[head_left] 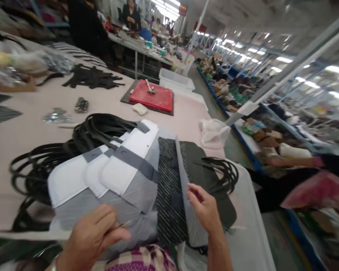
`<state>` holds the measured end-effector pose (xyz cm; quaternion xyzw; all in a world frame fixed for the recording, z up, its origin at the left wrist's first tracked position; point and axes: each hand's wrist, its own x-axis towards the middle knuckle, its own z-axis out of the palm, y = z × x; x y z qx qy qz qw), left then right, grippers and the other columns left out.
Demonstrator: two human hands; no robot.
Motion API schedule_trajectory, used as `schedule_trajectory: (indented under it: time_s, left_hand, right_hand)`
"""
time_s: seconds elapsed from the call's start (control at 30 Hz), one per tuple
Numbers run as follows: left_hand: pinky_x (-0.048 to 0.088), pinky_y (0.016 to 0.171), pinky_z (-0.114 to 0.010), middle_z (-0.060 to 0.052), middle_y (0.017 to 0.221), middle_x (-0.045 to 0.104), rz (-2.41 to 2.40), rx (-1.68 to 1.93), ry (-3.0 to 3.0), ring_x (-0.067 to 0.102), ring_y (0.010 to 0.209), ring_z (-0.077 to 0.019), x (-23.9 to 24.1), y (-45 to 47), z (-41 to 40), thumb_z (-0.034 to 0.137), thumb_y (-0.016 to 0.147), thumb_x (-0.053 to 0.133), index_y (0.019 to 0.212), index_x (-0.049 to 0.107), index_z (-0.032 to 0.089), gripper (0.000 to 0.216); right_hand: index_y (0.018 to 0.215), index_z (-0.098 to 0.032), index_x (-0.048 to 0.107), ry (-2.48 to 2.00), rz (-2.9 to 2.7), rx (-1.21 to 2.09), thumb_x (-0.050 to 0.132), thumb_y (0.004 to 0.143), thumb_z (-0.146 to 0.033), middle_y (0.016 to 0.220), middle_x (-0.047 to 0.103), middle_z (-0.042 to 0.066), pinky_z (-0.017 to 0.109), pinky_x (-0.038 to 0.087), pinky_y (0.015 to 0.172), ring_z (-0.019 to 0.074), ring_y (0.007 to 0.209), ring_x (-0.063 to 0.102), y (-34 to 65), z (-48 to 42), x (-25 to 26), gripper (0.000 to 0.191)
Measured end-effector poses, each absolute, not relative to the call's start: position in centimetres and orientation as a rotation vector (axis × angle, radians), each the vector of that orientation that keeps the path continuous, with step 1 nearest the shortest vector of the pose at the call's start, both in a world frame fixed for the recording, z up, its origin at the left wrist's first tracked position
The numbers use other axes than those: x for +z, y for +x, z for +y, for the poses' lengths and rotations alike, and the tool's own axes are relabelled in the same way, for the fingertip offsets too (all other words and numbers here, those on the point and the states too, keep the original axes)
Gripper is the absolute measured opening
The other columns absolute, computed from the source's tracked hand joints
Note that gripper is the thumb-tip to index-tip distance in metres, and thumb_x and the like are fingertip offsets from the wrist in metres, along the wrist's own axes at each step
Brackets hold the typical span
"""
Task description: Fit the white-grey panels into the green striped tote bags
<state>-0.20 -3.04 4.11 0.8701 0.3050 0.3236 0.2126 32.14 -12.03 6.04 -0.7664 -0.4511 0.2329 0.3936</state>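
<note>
Lower left, the left hand [97, 227] pinches a thin, blurred item [124, 224]; lower right of centre, the right hand [205, 206], loosely curled, touches a raised grey flap [194, 229].

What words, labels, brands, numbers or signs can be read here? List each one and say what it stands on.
None can be read.
Dark patterned panel: rows of small, light marks, perhaps lettering, too blurred to read.
Nearer red hanging sign, in the background: too blurred to read.
Farther red sign: too small and blurred to read.
</note>
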Motion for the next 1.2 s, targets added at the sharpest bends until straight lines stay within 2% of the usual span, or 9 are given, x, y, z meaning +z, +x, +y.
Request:
schedule_trajectory:
  time_s: [0.1, 0.2, 0.33, 0.47, 0.63, 0.73, 0.87, 1.03, 1.2]
  left_hand:
    - [0.032, 0.052, -0.028, 0.002, 0.057, 0.046, 0.843, 0.907, 2.543, 0.044, 0.054, -0.0123, 5.2, 0.3, -2.9, 0.059, 0.093, 0.047, 0.060, 0.044, 0.021, 0.051]
    - [0.030, 0.052, -0.028, 0.003, 0.056, 0.045, 0.846, 0.881, 2.614, 0.043, 0.053, -0.0121, 5.7, 0.3, -2.6, 0.057, 0.094, 0.045, 0.060, 0.043, 0.021, 0.050]
    - [0.030, 0.050, -0.027, 0.003, 0.055, 0.047, 0.864, 0.877, 2.610, 0.045, 0.051, -0.0114, 5.6, -0.5, -2.5, 0.054, 0.097, 0.045, 0.061, 0.043, 0.021, 0.048]
    - [0.035, 0.047, -0.023, 0.006, 0.054, 0.051, 0.919, 0.878, 2.410, 0.050, 0.046, -0.0098, 5.0, -1.3, -2.3, 0.062, 0.093, 0.045, 0.071, 0.050, 0.021, 0.047]
    - [0.042, 0.058, -0.020, 0.004, 0.066, 0.062, 0.913, 0.722, 2.263, 0.061, 0.061, -0.0103, 4.6, -2.2, -1.5, 0.040, 0.102, 0.044, 0.078, 0.058, 0.022, 0.033]
    - [0.043, 0.061, -0.022, 0.003, 0.070, 0.063, 0.938, 0.667, 2.257, 0.061, 0.065, -0.0117, 4.9, -2.7, -1.0, 0.035, 0.103, 0.042, 0.081, 0.060, 0.021, 0.032]
    - [0.042, 0.060, -0.024, 0.002, 0.070, 0.063, 0.953, 0.644, 2.270, 0.060, 0.064, -0.0126, 5.0, -3.1, -0.3, 0.033, 0.103, 0.040, 0.081, 0.060, 0.021, 0.032]
    - [0.043, 0.060, -0.026, 0.001, 0.069, 0.063, 0.944, 0.672, 2.347, 0.060, 0.064, -0.0144, 4.7, -3.2, 0.3, 0.033, 0.103, 0.039, 0.079, 0.060, 0.020, 0.034]
    - [0.043, 0.058, -0.023, 0.002, 0.067, 0.062, 0.930, 0.729, 2.295, 0.060, 0.062, -0.0130, 4.1, -3.1, 0.8, 0.026, 0.101, 0.042, 0.080, 0.061, 0.020, 0.030]
  right_hand:
    - [0.113, -0.023, 0.069, -1.468, -1.547, 0.885, 0.063, 0.087, -0.024, 0.097, 0.072, 0.005, 0.027, 0.054, 0.074, 0.0170, 0.079, 0.067, 24.4, -9.7, 7.2, 0.026]
    - [0.112, -0.021, 0.066, -1.232, -1.827, 0.791, 0.059, 0.090, -0.017, 0.094, 0.071, 0.005, 0.028, 0.053, 0.077, 0.0171, 0.082, 0.065, 20.0, -8.5, 7.5, 0.024]
    - [0.095, -0.020, 0.066, -1.178, -1.991, 0.580, 0.050, 0.094, -0.017, 0.079, 0.069, 0.005, 0.029, 0.052, 0.068, 0.0179, 0.073, 0.064, 18.4, -7.7, 6.3, 0.016]
    - [0.094, -0.021, 0.065, -1.145, -2.000, 0.505, 0.053, 0.092, -0.017, 0.074, 0.070, 0.004, 0.028, 0.050, 0.061, 0.0176, 0.066, 0.064, 17.8, -7.0, 5.3, 0.013]
    - [0.093, -0.022, 0.067, -1.220, -1.878, 0.585, 0.052, 0.094, -0.017, 0.075, 0.072, 0.003, 0.026, 0.051, 0.063, 0.0158, 0.067, 0.067, 16.5, -5.9, 4.1, 0.015]
    - [0.104, -0.021, 0.067, -1.306, -1.824, 0.631, 0.054, 0.095, -0.019, 0.083, 0.074, 0.004, 0.027, 0.054, 0.069, 0.0166, 0.073, 0.069, 16.1, -5.5, 3.4, 0.016]
    - [0.134, -0.019, 0.052, -1.399, -1.732, 0.652, 0.062, 0.091, -0.021, 0.102, 0.072, 0.009, 0.029, 0.057, 0.071, 0.0176, 0.078, 0.069, 16.2, -4.8, 3.5, 0.044]
    - [0.102, -0.021, 0.065, -1.247, -1.965, 0.549, 0.054, 0.092, -0.012, 0.086, 0.069, 0.006, 0.031, 0.053, 0.073, 0.0189, 0.081, 0.063, 16.2, -3.7, 4.7, 0.017]
    - [0.087, -0.019, 0.061, -1.282, -1.980, 0.438, 0.051, 0.090, -0.010, 0.073, 0.066, 0.003, 0.028, 0.047, 0.064, 0.0173, 0.070, 0.061, 15.5, -3.0, 3.9, 0.014]
